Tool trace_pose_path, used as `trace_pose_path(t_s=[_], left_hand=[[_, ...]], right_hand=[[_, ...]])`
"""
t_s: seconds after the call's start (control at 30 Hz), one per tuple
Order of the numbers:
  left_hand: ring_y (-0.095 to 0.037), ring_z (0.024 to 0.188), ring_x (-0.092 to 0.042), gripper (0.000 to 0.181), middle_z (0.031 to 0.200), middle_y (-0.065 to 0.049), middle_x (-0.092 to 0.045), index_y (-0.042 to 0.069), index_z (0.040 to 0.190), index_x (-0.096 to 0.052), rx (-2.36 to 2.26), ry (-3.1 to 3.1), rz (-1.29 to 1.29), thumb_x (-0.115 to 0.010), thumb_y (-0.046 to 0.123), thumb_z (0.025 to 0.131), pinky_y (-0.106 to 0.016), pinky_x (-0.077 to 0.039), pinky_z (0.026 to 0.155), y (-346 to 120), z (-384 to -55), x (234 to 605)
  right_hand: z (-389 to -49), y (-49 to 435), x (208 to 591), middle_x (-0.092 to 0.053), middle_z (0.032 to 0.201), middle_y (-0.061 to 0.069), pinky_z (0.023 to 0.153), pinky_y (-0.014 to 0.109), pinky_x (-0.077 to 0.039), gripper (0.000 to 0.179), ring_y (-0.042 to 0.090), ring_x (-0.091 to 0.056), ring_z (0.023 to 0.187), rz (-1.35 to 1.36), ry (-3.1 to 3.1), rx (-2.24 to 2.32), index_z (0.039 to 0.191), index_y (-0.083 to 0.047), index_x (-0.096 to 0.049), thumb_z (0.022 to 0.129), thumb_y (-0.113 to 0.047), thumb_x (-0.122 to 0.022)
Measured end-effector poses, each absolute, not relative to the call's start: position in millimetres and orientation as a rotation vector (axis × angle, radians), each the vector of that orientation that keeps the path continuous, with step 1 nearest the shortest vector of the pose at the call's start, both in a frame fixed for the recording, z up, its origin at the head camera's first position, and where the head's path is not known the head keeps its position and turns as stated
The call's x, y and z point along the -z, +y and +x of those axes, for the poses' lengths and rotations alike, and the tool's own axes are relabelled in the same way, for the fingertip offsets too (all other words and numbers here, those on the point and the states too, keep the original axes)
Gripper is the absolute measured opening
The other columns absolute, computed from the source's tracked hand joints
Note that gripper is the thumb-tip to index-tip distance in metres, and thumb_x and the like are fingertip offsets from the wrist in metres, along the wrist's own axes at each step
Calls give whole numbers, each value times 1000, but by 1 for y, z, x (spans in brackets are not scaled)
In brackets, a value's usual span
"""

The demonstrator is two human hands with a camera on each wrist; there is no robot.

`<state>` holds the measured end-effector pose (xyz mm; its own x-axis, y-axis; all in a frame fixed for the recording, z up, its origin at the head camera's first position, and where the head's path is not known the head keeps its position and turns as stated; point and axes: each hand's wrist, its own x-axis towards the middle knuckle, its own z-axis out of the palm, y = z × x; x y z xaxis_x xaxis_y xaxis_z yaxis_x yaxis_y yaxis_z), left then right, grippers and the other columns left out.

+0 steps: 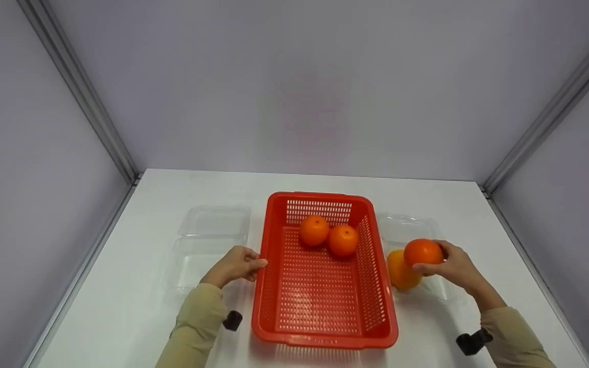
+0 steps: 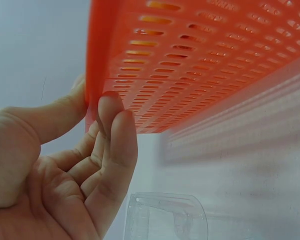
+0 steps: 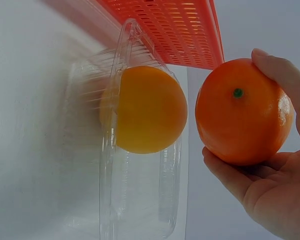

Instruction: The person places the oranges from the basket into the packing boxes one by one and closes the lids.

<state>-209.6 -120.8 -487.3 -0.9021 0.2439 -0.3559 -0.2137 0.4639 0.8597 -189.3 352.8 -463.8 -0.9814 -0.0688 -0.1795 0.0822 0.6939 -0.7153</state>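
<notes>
My left hand [image 1: 237, 264] pinches the left rim of a red plastic basket [image 1: 325, 327], thumb on top and fingers beneath, as the left wrist view shows. Two oranges [image 1: 314, 231] sit side by side at the basket's far end. An orange [image 3: 244, 111] with a green stem spot is gripped between thumb and fingers of my right hand [image 1: 455, 267]. It is held above a clear plastic box [image 3: 107, 190] to the right of the basket. Inside that box lies a yellower orange-coloured fruit [image 3: 150, 110], close to the basket's right side.
Another clear plastic box [image 1: 212, 245], with its lid folded back, lies on the white table [image 1: 110, 286] left of the basket. Pale walls [image 1: 304, 92] enclose the table at the back and on both sides.
</notes>
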Motion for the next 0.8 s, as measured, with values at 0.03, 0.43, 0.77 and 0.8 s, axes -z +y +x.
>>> trace_pose_path(t_s=[0.03, 0.43, 0.77, 0.8], left_hand=[[-8, 59, -60, 31, 79, -13, -71, -12, 106, -61, -1428, 2286, 25, -61, 17, 95, -35, -61, 68, -121, -210, 487], [-9, 61, -62, 35, 81, -12, -71, -12, 106, -61, -1473, 2246, 98, -64, 21, 93, -30, -61, 64, -126, -211, 491], [-7, 60, -60, 32, 83, -17, -71, -14, 109, -61, -1449, 2268, 114, -60, 15, 95, -32, -61, 66, -123, -210, 488], [-7, 60, -60, 32, 82, -16, -71, -14, 109, -61, -1450, 2268, 116, -60, 15, 95, -32, -61, 65, -123, -210, 487]], right_hand=[[-189, 353, 464, -55, 129, 27, 82, 30, -53, 81, 29, -57, 106, 15, 2712, 1158, 138, 7, -39, 81, -38, -75], [-187, 361, 468, -55, 129, 27, 81, 28, -50, 79, 29, -57, 107, 57, 2703, 1162, 138, 7, -41, 82, -38, -74], [-187, 363, 471, -55, 130, 27, 83, 29, -50, 79, 29, -57, 108, 77, 2699, 1154, 138, 7, -40, 82, -39, -74], [-187, 364, 471, -55, 130, 27, 83, 29, -50, 79, 29, -57, 108, 81, 2698, 1151, 138, 7, -40, 82, -39, -73]])
